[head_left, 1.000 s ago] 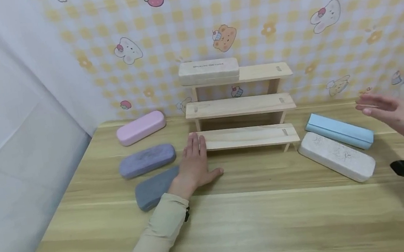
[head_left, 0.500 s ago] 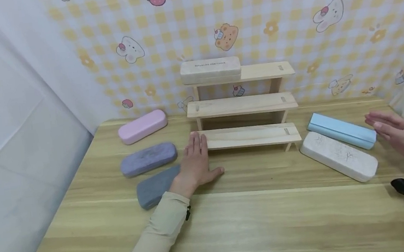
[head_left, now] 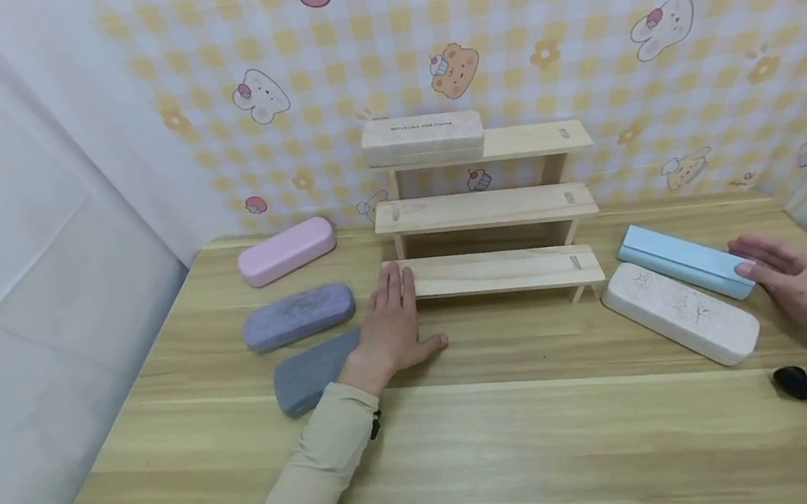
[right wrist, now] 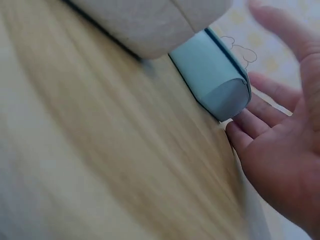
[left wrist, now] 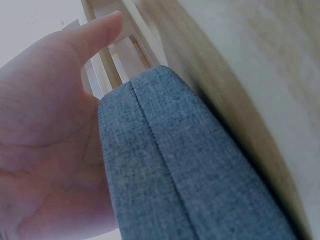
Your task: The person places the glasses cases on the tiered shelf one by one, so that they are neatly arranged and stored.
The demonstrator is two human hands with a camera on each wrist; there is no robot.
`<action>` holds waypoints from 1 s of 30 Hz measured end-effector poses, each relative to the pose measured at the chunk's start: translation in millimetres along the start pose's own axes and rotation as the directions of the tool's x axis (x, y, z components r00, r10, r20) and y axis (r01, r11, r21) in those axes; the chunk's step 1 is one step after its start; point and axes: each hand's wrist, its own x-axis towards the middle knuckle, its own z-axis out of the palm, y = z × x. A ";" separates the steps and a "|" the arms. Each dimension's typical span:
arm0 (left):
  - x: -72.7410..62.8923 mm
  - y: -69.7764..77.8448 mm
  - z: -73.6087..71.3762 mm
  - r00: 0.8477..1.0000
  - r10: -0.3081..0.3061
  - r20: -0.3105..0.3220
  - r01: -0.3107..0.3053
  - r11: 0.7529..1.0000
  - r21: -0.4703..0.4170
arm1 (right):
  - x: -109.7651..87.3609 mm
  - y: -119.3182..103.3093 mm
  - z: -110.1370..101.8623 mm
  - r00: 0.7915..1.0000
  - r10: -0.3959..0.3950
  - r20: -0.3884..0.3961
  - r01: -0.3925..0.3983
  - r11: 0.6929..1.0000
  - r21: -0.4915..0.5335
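My left hand [head_left: 386, 330] lies with straight fingers on the left end of the lowest shelf of a three-tier wooden rack [head_left: 497, 272], thumb spread to the right. Its palm and wrist are over the grey fabric glasses case [left wrist: 150, 165], hiding part of it in the head view. On the right, my right hand [head_left: 804, 287] is at the near right end of a light blue glasses case [head_left: 684, 259]. In the right wrist view its fingers are beside that case's end [right wrist: 227, 97], and the thumb stands apart from it. A white patterned glasses case [head_left: 683, 314] lies alongside, nearer me.
A cream glasses case [head_left: 423, 140] sits on the rack's top shelf, at its left. Left of the rack, a pink case [head_left: 286, 252] and a purple case [head_left: 298, 317] lie on the wooden table [head_left: 549, 453]. A checked cloth [head_left: 532, 9] hangs behind.
My right hand has come down and toward me, from above the table to the light blue case's end. The left hand keeps its place on the lowest shelf.
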 end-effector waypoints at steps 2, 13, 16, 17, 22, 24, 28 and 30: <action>-0.2 0.6 0.0 1.000 0.002 0.011 -0.002 1.000 0.005 | -0.9 0.5 0.2 1.000 0.005 -0.030 -0.009 0.993 -0.115; 0.3 -1.2 2.6 1.000 -0.006 0.022 0.005 1.000 0.019 | -2.5 -1.8 7.9 0.996 0.071 -0.058 -0.088 0.914 -0.397; 0.4 -1.7 3.3 1.000 -0.006 0.021 0.006 1.000 0.022 | -1.3 -3.1 9.0 0.998 0.053 -0.037 -0.064 0.893 -0.445; 0.4 -1.9 3.0 1.000 -0.008 0.019 0.008 1.000 0.020 | -0.5 -3.5 9.8 0.998 0.047 -0.032 -0.057 0.882 -0.468; 0.6 -1.9 0.8 1.000 -0.018 0.012 0.018 1.000 0.018 | 2.4 -3.9 10.7 0.998 0.055 -0.019 -0.056 0.837 -0.544; 0.8 -1.4 0.6 1.000 -0.019 0.016 0.019 1.000 0.017 | 2.2 -3.4 10.6 0.998 0.056 -0.022 -0.059 0.825 -0.562; 1.5 -0.6 1.0 1.000 -0.022 0.021 0.021 1.000 0.016 | 2.3 -1.7 10.5 0.997 0.068 -0.028 -0.071 0.796 -0.602; 2.2 -0.4 1.3 0.999 -0.020 0.025 0.019 1.000 0.018 | 2.6 -1.4 10.9 0.996 0.082 -0.027 -0.081 0.777 -0.624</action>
